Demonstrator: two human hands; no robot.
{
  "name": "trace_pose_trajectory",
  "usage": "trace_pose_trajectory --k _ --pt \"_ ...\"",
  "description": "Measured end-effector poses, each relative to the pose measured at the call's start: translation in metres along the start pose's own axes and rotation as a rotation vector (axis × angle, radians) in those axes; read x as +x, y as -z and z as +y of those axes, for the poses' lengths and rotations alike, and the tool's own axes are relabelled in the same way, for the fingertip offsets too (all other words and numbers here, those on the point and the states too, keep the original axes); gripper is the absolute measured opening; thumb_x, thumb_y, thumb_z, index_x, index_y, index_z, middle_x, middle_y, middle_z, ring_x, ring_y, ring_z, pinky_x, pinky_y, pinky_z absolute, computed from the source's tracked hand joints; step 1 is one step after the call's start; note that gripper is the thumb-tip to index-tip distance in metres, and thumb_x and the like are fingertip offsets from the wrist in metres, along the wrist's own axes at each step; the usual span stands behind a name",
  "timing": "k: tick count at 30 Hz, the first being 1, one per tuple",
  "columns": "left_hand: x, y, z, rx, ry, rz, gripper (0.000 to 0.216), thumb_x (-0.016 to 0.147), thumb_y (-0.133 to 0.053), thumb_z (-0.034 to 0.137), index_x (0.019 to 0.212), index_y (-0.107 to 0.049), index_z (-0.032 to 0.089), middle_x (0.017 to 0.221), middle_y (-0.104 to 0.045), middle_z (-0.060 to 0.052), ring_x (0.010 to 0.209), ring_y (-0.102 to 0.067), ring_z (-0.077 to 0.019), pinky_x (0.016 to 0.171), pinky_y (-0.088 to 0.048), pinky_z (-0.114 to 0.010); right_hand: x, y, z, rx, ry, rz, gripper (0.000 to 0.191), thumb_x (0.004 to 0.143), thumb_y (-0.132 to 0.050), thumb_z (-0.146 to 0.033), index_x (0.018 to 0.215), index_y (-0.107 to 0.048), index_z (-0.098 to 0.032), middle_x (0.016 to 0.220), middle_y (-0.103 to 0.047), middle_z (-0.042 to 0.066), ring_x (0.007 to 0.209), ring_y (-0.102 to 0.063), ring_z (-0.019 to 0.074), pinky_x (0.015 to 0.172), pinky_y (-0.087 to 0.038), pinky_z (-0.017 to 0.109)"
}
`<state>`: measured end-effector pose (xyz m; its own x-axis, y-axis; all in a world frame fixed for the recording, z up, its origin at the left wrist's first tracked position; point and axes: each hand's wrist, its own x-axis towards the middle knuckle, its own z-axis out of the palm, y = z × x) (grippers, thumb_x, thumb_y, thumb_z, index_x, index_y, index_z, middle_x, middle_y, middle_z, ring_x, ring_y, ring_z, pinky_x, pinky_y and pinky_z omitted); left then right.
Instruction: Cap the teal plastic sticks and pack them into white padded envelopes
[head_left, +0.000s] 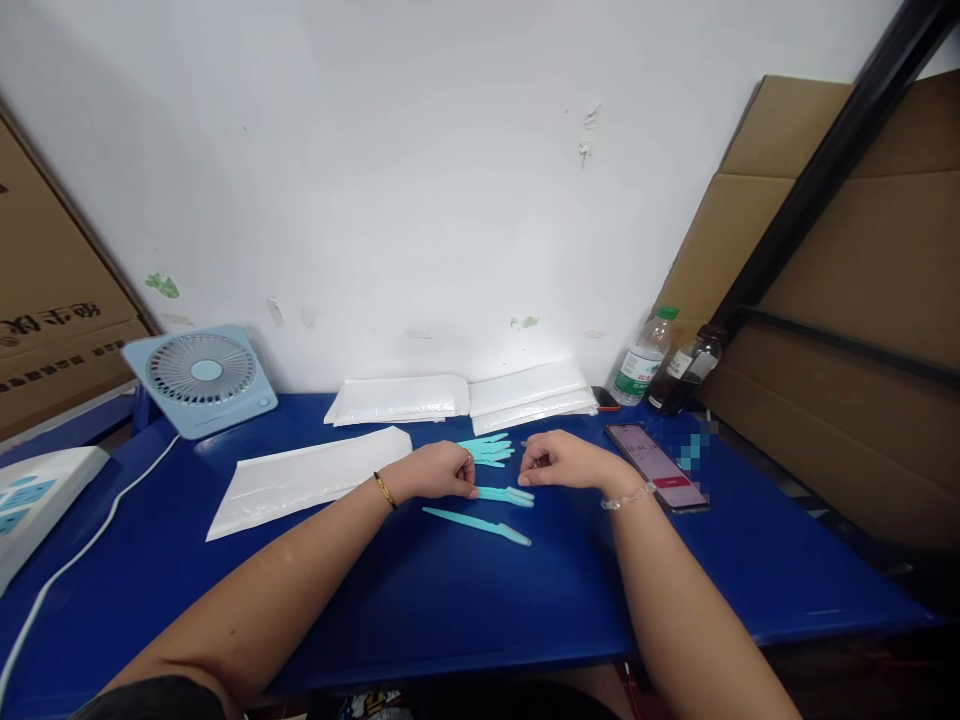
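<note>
My left hand [442, 470] rests on the blue table [450, 590] with its fingers curled round the end of a light blue plastic razor-like stick [510, 495]. My right hand [562, 462] lies just to the right, fingers bent and pinched near the same stick's other end. Another light blue stick [480, 525] lies loose in front of my hands. Several more of them sit in a small heap [489, 448] just behind my hands.
A white padded envelope [300, 480] lies to the left; two stacks of them [457, 398] sit by the wall. A small blue fan [201, 378] and its white cable stand left. A phone [656, 465], two bottles [660, 365] and cardboard are on the right.
</note>
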<state>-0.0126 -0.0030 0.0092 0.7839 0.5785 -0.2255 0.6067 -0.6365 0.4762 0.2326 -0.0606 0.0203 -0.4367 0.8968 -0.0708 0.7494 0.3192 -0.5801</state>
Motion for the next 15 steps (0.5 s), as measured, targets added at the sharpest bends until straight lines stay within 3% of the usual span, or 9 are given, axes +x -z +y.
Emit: trace_pose_trajectory --k 7,12,15 --pt "0.003 -0.002 -0.008 -0.024 0.007 0.036 0.024 0.072 -0.065 0.043 0.081 -0.064 0.02 0.076 -0.066 0.0 0.065 -0.057 -0.0144 0.052 -0.036 -0.024 0.007 -0.01 -0.003 -0.041 0.001 -0.171 0.013 0.068 -0.067 -0.026 0.076 -0.072 -0.016 0.072 -0.066 0.003 0.062 -0.056 0.0134 0.055 -0.039 0.023" --pt "0.004 -0.001 -0.009 -0.061 -0.031 0.017 0.024 0.075 -0.061 0.042 0.084 -0.067 0.02 0.074 -0.066 0.001 0.064 -0.057 -0.0132 0.054 -0.037 -0.023 0.008 -0.013 -0.003 -0.113 0.021 -0.04 0.011 0.072 -0.058 -0.016 0.074 -0.069 -0.016 0.081 -0.065 0.004 0.067 -0.057 0.0132 0.057 -0.04 0.022" --pt "0.004 0.003 -0.012 -0.03 -0.033 0.093 0.021 0.078 -0.058 0.038 0.078 -0.066 0.019 0.072 -0.066 0.0 0.064 -0.056 -0.0128 0.054 -0.036 -0.022 0.007 -0.009 0.006 -0.188 0.016 0.052 0.01 0.074 -0.057 -0.015 0.073 -0.067 -0.016 0.085 -0.063 0.006 0.069 -0.056 0.0137 0.06 -0.04 0.022"
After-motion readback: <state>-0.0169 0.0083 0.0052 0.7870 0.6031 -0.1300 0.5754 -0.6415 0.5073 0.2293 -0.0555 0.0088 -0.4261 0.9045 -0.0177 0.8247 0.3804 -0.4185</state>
